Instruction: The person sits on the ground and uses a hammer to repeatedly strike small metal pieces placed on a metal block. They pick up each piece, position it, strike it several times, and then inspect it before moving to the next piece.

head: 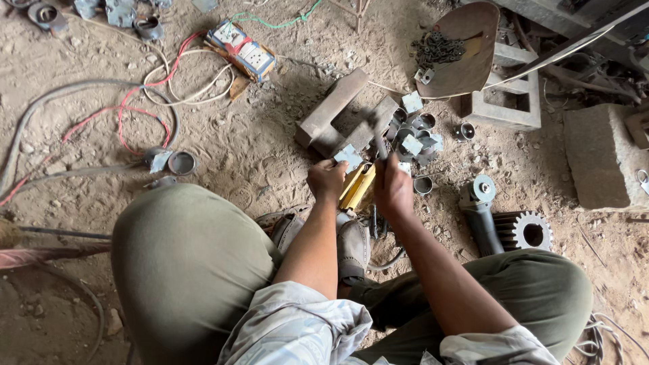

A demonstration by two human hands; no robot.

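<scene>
Right hand [393, 189] grips a dark handle; the tool's head [376, 126] is motion-blurred, shape unreadable. Left hand [326, 179] covers part of a small metal plate [349, 157], fingertips hidden. Yellow tool [358, 186] partly tucked between both hands. Gear [524, 231] half behind the angle grinder [478, 209]. Cables [81, 128] cut off at left edge. Small parts in the rusty pan [466, 47] too small to identify.

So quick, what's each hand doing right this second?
Left hand: closed, holding a small grey square metal plate.
Right hand: closed around a dark handle of a blurred tool, likely a hammer.
</scene>
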